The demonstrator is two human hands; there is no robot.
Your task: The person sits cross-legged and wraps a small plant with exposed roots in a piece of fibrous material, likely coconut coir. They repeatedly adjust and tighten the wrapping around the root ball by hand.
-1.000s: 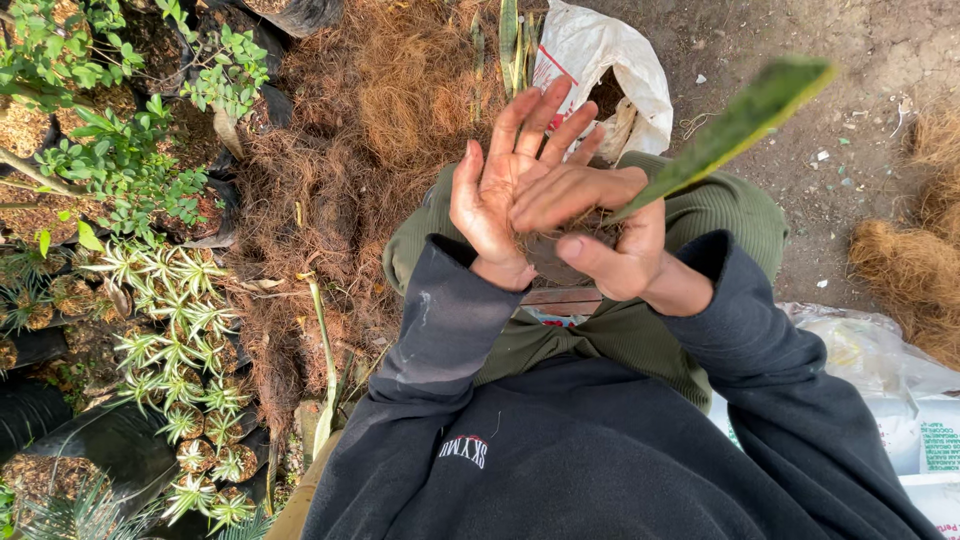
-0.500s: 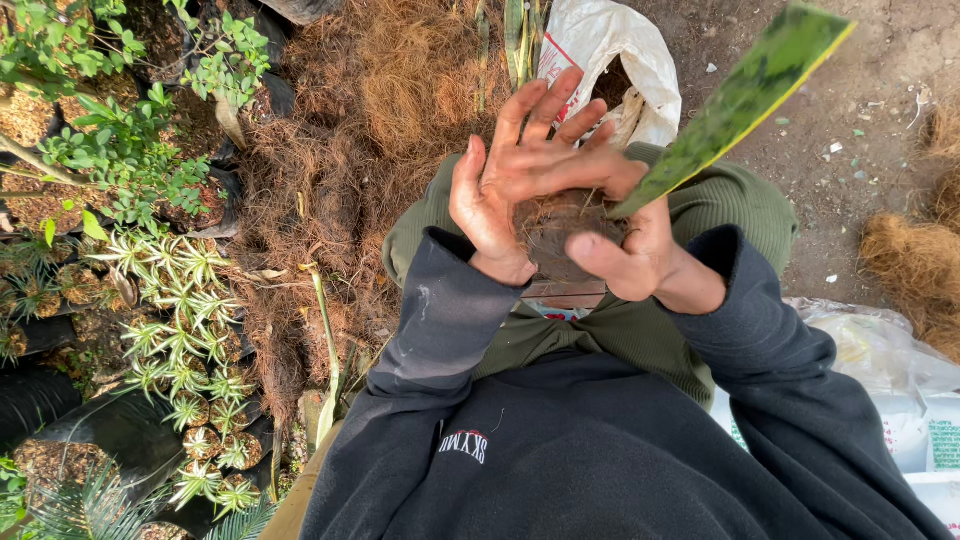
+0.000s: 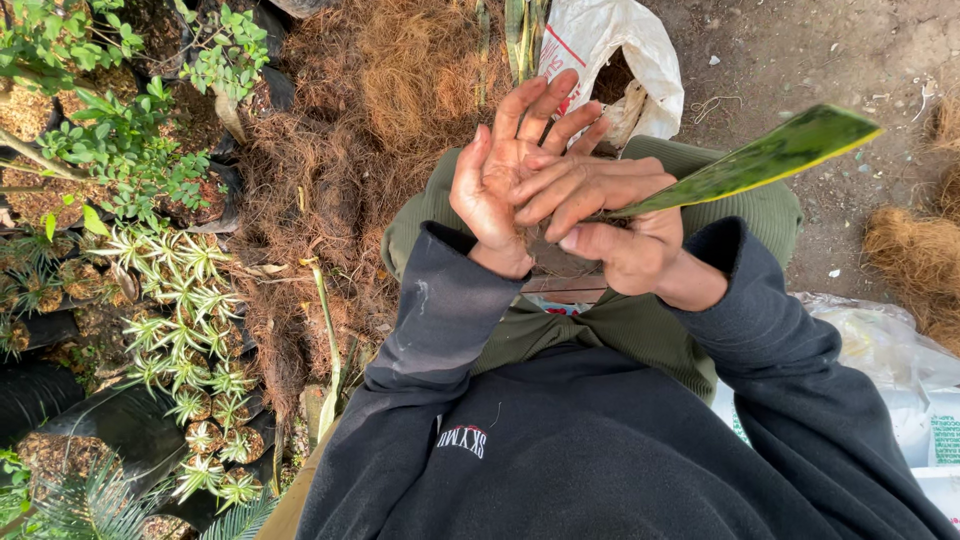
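**Two hands around the bottom of a long leaf**

The left hand (image 3: 505, 175) is open. Its fingers are spread and point up, and its palm presses against the right hand. The right hand (image 3: 610, 225) is curled shut around the bottom of a long green leaf (image 3: 760, 160). Its fingers lie across the left palm, and its thumb points to the left. Between the two hands sits a small brown clump (image 3: 555, 258), but most of it is hidden, so what it is cannot be told.

The leaf sticks out from the right hand and goes up and to the right. It is dark green with a yellow edge.

Both arms wear dark sleeves (image 3: 440, 320). Under the hands are the person's knees in green trousers (image 3: 610, 330).

Just above the hands is a white plastic bag (image 3: 610, 50) with its mouth open. More long green leaves (image 3: 522, 35) stand beside it.

To the left of the hands lies a big heap of dry brown fibre (image 3: 370, 120). Farther left are small spiky plants (image 3: 180, 300) in black bags and leafy green bushes (image 3: 110, 140).

To the right is bare dirt ground (image 3: 800, 50), with another clump of brown fibre (image 3: 915, 260) near the edge. Below that lie white sacks (image 3: 900, 370).
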